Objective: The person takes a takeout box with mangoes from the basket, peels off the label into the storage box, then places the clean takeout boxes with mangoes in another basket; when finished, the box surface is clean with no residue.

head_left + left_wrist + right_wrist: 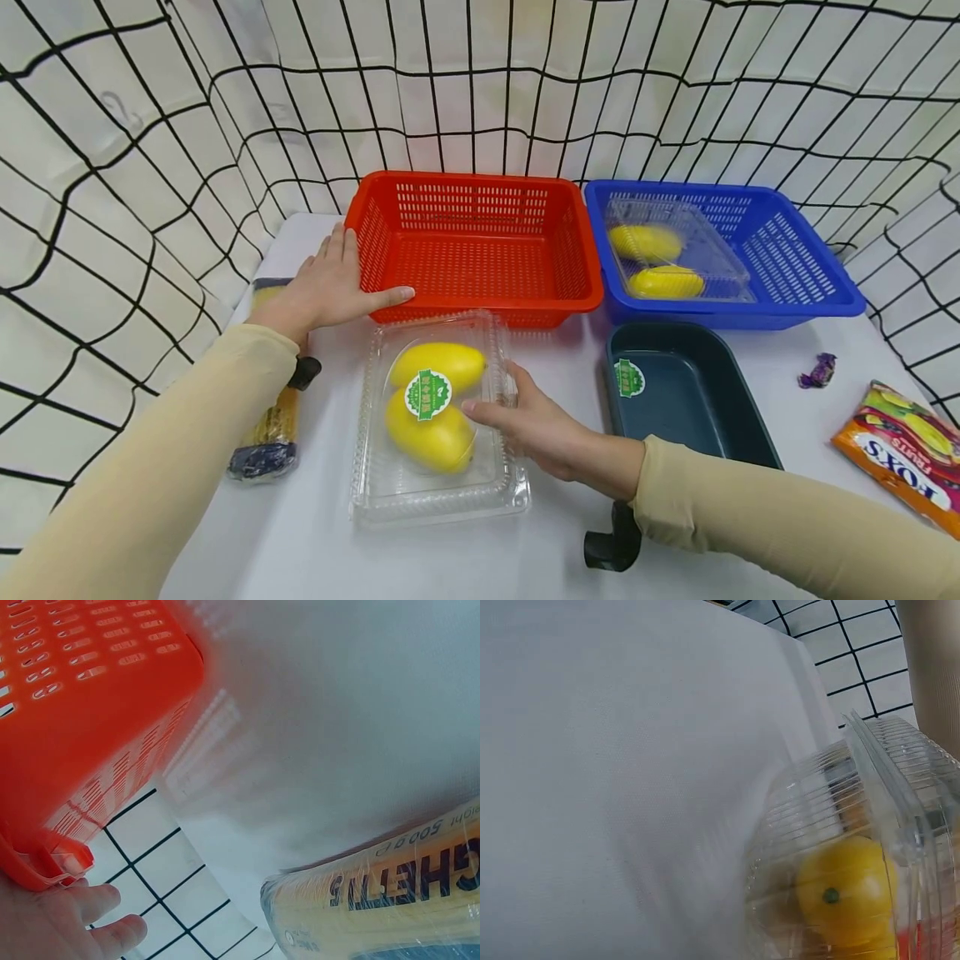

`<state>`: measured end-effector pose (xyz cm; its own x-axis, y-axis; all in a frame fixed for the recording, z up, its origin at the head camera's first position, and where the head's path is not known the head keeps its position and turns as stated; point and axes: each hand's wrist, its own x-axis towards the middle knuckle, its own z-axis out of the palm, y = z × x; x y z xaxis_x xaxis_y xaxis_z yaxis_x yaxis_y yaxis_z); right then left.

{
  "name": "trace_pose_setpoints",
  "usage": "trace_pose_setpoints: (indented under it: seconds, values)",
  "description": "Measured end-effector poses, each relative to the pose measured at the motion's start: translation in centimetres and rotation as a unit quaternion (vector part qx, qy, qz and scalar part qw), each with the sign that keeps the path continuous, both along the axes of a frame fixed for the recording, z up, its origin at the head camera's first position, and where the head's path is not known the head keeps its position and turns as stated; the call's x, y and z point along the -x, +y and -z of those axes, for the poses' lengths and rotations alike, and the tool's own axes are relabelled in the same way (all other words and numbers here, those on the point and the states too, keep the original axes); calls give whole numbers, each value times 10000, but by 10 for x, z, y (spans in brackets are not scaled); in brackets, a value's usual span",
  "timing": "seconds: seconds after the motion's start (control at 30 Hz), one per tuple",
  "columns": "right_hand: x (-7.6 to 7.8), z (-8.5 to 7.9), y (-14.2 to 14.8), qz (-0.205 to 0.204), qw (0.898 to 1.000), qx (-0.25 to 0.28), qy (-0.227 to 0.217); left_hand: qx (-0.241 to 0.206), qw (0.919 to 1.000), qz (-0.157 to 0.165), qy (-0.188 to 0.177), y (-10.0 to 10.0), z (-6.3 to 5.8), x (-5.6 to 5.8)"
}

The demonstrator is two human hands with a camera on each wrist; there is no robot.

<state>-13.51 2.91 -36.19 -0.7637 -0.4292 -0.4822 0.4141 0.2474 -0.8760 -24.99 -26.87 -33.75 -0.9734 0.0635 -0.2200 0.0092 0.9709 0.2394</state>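
Note:
My right hand [543,429] grips the right side of a clear plastic clamshell container [435,492], thumb on its lid. Inside lie two yellow mangoes [431,429], and a green round label is stuck on top. The right wrist view shows one yellow fruit [845,889] through the ribbed wall of the container [810,802]. My left hand [322,283] rests on the left front corner of the red basket [472,267], fingers straight and thumb stretched along the front rim. In the left wrist view its fingertips [112,930] show beside the basket's rim.
A blue basket [787,250] at back right holds another clear container [705,225] with two yellow fruits. In front of it sits a dark tray [690,392]. Also around are a black pipe elbow [618,542], a spaghetti pack [266,433], a FOX'S candy bag [903,450] and a purple wrapped candy [817,371].

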Motion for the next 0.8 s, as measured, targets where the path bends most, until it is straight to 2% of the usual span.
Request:
trace_pose_setpoints:
  seconds: [0.57,0.8]
  values:
    - [0,7,2,-187,9990,-375,-153,-24,10000,47,53,2,2,2]
    - [2,11,1,-271,9993,-242,-114,-25,10000,80,33,-2,2,3]
